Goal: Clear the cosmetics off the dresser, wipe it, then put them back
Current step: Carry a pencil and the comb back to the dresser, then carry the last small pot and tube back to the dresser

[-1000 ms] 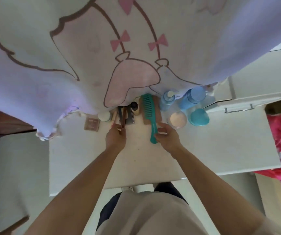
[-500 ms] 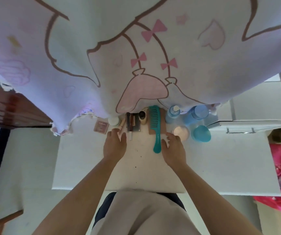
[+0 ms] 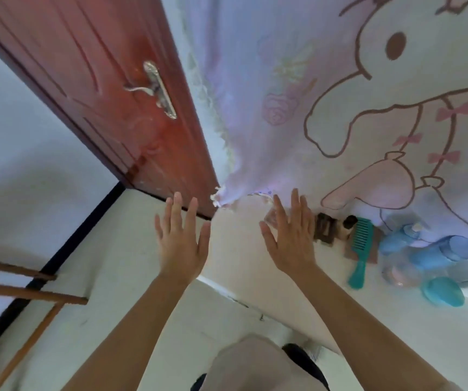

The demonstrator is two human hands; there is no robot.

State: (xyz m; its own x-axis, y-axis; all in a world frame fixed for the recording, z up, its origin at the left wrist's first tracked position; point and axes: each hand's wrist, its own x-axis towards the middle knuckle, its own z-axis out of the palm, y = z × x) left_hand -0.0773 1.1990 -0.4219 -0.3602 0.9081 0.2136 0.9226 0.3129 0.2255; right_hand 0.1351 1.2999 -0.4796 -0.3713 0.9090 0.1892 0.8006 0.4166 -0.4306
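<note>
1. White dresser top (image 3: 340,294) lies right below me.
2. My left hand (image 3: 180,244) hangs over the floor (image 3: 108,283) past its edge, fingers spread flat, holding nothing.
3. My right hand (image 3: 292,241) is over the dresser top, flat and empty too.
4. Cosmetics (image 3: 324,230) sit at the back right, with a green comb (image 3: 361,249), blue bottles (image 3: 436,255) and a round teal jar (image 3: 443,292).
5. Behind hangs a bunny curtain (image 3: 283,80), beside a red door (image 3: 100,80).

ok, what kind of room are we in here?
Probably a bedroom or dressing corner in a home. A white dresser holds cosmetics: a teal comb, blue bottles. A cartoon-print curtain hangs behind it, and a red wooden door with a lever handle stands to the left.
</note>
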